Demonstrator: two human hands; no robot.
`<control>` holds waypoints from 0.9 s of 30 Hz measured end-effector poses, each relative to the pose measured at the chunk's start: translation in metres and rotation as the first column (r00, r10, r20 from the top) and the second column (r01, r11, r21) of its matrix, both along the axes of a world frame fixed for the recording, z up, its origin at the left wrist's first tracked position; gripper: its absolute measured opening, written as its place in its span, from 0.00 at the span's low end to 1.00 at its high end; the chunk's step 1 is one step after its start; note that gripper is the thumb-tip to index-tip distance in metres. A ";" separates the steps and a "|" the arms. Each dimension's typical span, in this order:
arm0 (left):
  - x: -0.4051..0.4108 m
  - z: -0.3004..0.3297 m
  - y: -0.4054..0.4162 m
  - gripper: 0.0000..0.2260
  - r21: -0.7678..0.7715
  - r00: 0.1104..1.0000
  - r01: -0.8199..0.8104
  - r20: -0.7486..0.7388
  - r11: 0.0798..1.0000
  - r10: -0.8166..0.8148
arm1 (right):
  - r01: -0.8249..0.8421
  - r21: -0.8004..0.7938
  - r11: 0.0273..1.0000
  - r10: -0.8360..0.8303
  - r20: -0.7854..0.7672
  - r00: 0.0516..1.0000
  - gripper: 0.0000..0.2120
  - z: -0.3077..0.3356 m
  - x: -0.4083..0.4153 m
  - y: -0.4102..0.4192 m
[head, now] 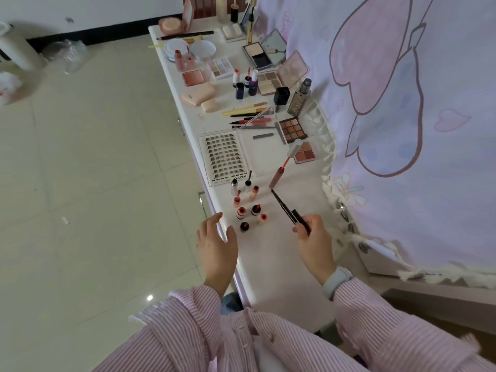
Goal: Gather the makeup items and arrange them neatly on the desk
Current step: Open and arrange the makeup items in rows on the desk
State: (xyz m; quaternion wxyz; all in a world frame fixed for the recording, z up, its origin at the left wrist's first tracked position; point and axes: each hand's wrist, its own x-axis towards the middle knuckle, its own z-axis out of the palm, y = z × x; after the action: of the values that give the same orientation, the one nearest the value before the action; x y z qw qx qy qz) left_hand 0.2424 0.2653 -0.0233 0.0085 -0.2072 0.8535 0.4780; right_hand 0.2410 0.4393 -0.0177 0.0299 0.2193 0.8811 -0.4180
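Note:
My right hand [312, 238] grips a thin black makeup pen [284, 208] by its lower end, tip pointing up and to the left above the white desk [271, 264]. My left hand [216, 244] hovers over the desk's left edge with relaxed, spread fingers, holding nothing. Between the hands stands a cluster of several small uncapped lipsticks [248, 210]. Just beyond the pen's tip lies a pink lip gloss tube [276, 177] with its wand [292, 150] drawn out. A lash sheet [224, 155] lies farther back.
Eyeshadow palettes [292, 128], brushes and pencils [247, 112], nail polish bottles [245, 84], compacts [174, 24] and a pink puff [198, 95] crowd the far desk. A pink curtain [402, 116] hangs along the right. Tiled floor [94, 170] lies to the left.

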 end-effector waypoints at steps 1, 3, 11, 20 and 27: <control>0.001 -0.008 -0.004 0.20 -0.057 0.995 0.063 0.077 0.996 -0.059 | -0.035 0.037 0.999 0.034 0.033 0.999 0.04 -0.007 -0.005 -0.002; 0.004 -0.020 -0.008 0.28 -0.105 0.960 0.212 0.211 0.972 -0.186 | -0.082 0.088 0.993 0.074 0.085 0.994 0.07 -0.017 -0.013 -0.007; 0.001 -0.034 0.000 0.39 -0.159 0.873 0.406 0.358 0.900 -0.331 | -0.054 0.169 0.984 0.042 0.075 0.996 0.08 -0.025 -0.021 -0.026; 0.001 -0.038 -0.003 0.38 -0.242 0.832 0.487 0.420 0.839 -0.362 | 0.033 0.154 0.988 -0.046 0.083 0.996 0.11 -0.029 -0.035 -0.012; 0.002 -0.039 -0.003 0.38 -0.240 0.838 0.472 0.422 0.848 -0.347 | -0.042 0.176 0.984 0.015 0.149 0.989 0.12 -0.027 -0.044 -0.005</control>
State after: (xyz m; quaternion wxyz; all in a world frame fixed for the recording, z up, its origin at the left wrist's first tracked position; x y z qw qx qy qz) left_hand 0.2445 0.2628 -0.0627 0.2341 -0.1000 0.9298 0.2660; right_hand 0.1969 0.4345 -0.0444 0.0812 0.2387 0.9134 -0.3195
